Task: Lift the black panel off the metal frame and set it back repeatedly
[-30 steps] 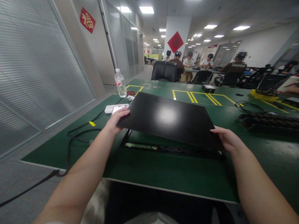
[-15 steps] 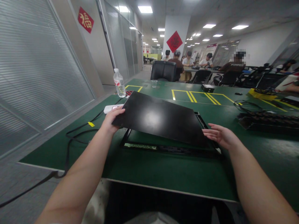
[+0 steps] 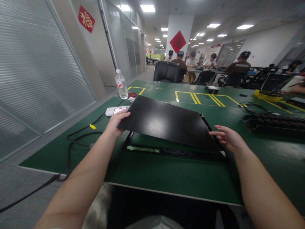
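Note:
A flat black screen panel (image 3: 164,122) is tilted over a thin black frame (image 3: 176,153), its left side raised and its right side low at the frame. My left hand (image 3: 117,121) grips the panel's left edge, thumb on top and the other fingers hidden beneath. At the right edge, my right hand (image 3: 227,137) has its fingers stretched out and apart, with fingertips close to or touching the panel. A green circuit strip (image 3: 143,149) shows along the frame's near side. Both lie above the green table (image 3: 171,178).
Behind my left hand lie a white device with a lit screen (image 3: 119,110), a water bottle (image 3: 121,85) and red-handled scissors (image 3: 132,94). A black cable (image 3: 69,152) runs over the left edge. Black equipment (image 3: 274,122) stands at right; a plastic cup (image 3: 157,85) is farther back.
The panel has shifted slightly right and its left end has come down a little, with my left hand moving along. My right hand has edged slightly right.

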### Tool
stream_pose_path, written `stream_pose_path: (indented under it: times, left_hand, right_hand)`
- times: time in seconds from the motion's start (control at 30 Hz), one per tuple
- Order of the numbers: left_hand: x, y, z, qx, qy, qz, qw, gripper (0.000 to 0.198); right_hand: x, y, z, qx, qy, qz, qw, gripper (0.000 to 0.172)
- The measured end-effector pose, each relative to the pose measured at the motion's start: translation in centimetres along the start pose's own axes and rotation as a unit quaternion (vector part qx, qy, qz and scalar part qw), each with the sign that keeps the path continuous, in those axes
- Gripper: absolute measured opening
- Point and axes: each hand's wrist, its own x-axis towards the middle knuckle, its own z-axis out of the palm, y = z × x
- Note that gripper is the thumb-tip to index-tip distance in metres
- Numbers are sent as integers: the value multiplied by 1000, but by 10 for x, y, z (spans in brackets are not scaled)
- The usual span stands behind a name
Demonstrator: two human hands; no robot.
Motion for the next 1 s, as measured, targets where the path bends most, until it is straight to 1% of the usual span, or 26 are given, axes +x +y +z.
stream_pose_path:
  times: [0.17,0.27,0.4,0.53,0.77,1.0]
  left_hand:
    - [0,-1,3,-1,9,2,1000,32]
    - [-4,-4,10,2,25,-3,1000,27]
    - [-10,-11,21,0,25,-10,1000,21]
    - [-10,-18,25,6,30,-31,999,19]
    - [-10,-20,24,14,26,-41,999,22]
    - [-9,-21,22,15,15,-40,999,27]
  right_hand:
    - [1,3,3,-6,21,-9,1000,21]
    - [0,3,3,-12,46,-19,999,19]
    - [-2,1,3,-34,84,-29,995,13]
    - [-5,0,4,-45,109,-30,992,11]
    - [-7,0,6,-56,118,-46,990,8]
    - [-5,3,6,-75,116,-69,988,10]
